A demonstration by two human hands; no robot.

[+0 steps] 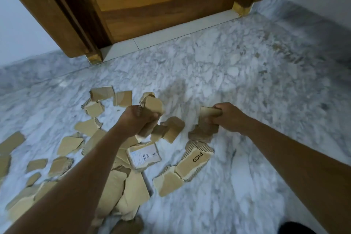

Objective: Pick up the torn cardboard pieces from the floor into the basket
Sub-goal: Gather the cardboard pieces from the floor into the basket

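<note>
Hands stand apart, each clenched: the left hand (137, 120) grips a bunch of torn cardboard pieces (152, 104), the right hand (228, 118) a smaller wad (207, 118). Grey-white marble floor (247, 81) runs to a far wooden door (161, 11). More brown scraps (70, 144) litter the floor left and centre, one white-labelled, one printed PICO.

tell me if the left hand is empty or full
Full: the left hand is clenched round a bunch of torn cardboard pieces that stick out above and below it.
</note>
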